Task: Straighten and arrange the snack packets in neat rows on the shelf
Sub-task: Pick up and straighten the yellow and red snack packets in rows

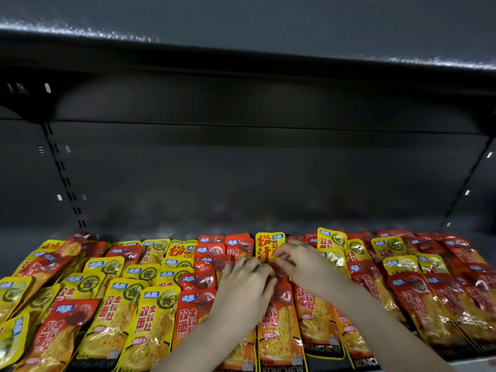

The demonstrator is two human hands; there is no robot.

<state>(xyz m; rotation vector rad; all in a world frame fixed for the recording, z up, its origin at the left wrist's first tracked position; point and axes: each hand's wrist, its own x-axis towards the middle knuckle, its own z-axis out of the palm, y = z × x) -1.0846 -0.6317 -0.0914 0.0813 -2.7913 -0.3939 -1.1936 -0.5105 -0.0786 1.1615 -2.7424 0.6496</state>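
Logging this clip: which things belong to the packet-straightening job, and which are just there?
Job: yellow packets, red packets, the shelf under them, left hand, right hand.
Just there: upper shelf, back panel, slotted upright.

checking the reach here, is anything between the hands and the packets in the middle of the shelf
Nothing visible. The left hand lies on the red packets, and the right hand touches the yellow packet at the back. The grips are too blurred to tell.
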